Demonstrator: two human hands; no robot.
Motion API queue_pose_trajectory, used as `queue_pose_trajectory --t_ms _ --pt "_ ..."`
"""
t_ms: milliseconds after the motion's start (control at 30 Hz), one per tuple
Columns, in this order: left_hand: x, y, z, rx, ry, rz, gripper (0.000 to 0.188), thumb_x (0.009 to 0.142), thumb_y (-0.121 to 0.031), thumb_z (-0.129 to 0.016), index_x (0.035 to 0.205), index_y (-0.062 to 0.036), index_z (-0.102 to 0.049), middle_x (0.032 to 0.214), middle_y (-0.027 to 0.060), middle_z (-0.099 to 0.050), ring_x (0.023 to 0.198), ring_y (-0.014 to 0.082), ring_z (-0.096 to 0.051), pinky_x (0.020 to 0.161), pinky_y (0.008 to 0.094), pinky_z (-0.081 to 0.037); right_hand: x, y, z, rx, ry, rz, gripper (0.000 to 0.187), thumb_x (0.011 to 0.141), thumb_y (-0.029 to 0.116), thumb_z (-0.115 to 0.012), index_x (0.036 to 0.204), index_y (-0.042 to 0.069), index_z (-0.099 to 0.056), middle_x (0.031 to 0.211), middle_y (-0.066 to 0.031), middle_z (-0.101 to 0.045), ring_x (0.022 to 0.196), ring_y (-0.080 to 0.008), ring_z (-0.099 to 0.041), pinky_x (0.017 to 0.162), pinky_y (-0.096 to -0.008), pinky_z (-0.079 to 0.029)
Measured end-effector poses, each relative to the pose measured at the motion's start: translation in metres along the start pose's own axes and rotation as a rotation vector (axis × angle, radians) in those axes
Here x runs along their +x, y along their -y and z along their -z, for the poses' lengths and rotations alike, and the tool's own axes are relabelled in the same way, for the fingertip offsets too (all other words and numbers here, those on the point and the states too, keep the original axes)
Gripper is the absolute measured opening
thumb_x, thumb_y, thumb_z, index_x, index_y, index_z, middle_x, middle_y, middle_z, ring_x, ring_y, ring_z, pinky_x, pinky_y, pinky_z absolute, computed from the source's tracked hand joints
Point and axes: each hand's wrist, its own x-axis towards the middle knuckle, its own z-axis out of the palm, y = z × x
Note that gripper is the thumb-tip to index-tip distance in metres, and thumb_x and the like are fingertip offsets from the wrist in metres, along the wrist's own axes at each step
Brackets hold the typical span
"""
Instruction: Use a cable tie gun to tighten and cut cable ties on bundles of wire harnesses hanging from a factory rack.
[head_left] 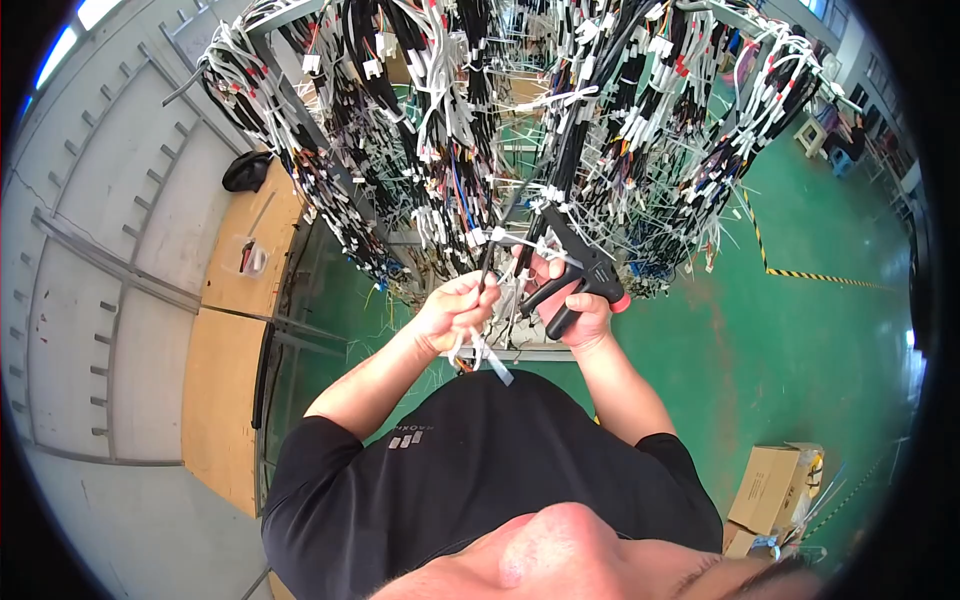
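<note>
My right hand (pixel 588 318) is closed around the grip of a black cable tie gun (pixel 592 268) with a red knob at its rear. The gun's nose points up and left, close to a white tie and the hanging wires. Just left of it, my left hand (pixel 458 308) pinches a thin black cable (pixel 487 262). White leads with a pale flat tag (pixel 497 366) dangle below that hand. In front of both hands hang thick bundles of black and white wire harnesses (pixel 440 125) with white connectors. Where the gun's nose meets the wires is partly hidden.
The bundles hang from a metal rack (pixel 290 15). At left, a wooden table (pixel 225 375) carries a black bag (pixel 247 172) and a small clear container (pixel 252 260). A cardboard box (pixel 770 488) stands lower right. Yellow-black tape (pixel 815 276) marks the green floor; a white stool (pixel 810 136) is farther off.
</note>
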Motion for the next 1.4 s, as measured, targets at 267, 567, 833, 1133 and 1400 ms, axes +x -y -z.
queue_pose_trajectory --t_ms 267,567,833,1133,1400 --pt "0.031 0.013 0.002 0.943 -0.398 0.106 0.043 0.118 -0.038 -0.045 0.151 -0.012 -0.054 0.072 -0.0044 -0.053 0.062 0.0051 -0.047 0.053 0.0219 -0.034 -0.006 -0.005 -0.023 -0.094 -0.053 0.091 0.047 0.074 0.019 -0.08 0.118 0.008 -0.066 0.157 -0.0253 -0.049 0.148 -0.0387 -0.046 0.124 -0.0495 -0.032" --pt "0.018 -0.01 -0.003 0.664 -0.252 0.11 0.037 0.116 -0.045 -0.045 0.132 -0.0136 -0.057 0.1 0.0017 -0.068 0.055 0.006 -0.046 0.045 0.0209 -0.028 -0.009 0.008 -0.05 -0.305 -0.058 0.066 0.045 0.073 0.015 -0.081 0.114 0.002 -0.069 0.135 -0.0109 -0.061 0.135 -0.0278 -0.053 0.118 -0.0472 -0.039" --pt "0.029 -0.019 0.031 0.381 0.13 0.255 0.048 0.107 -0.055 -0.06 0.094 -0.0094 -0.052 0.078 0.0016 -0.052 0.052 0.0111 -0.047 0.045 0.0251 -0.032 -0.012 0.03 -0.059 -0.434 -0.02 -0.005 0.051 0.075 0.016 -0.082 0.122 0.0 -0.069 0.122 -0.0106 -0.066 0.12 -0.0261 -0.063 0.115 -0.0459 -0.046" --pt "0.03 -0.035 0.031 0.269 0.291 0.351 0.049 0.111 -0.052 -0.054 0.09 -0.0077 -0.055 0.066 0.0089 -0.056 0.045 0.0112 -0.046 0.038 0.0253 -0.031 -0.05 0.094 -0.065 -0.946 -0.082 -0.107 0.043 0.082 0.016 -0.079 0.121 0.001 -0.071 0.149 -0.0219 -0.061 0.144 -0.0366 -0.054 0.12 -0.0523 -0.042" --pt "0.018 -0.046 0.022 0.309 0.34 0.402 0.051 0.111 -0.052 -0.053 0.089 -0.0062 -0.056 0.082 0.0134 -0.062 0.05 0.0157 -0.051 0.042 0.026 -0.036 -0.019 0.136 -0.108 -1.604 0.162 -0.298 0.052 0.089 0.013 -0.071 0.139 -0.002 -0.066 0.125 -0.0139 -0.074 0.113 -0.0252 -0.072 0.102 -0.0387 -0.053"
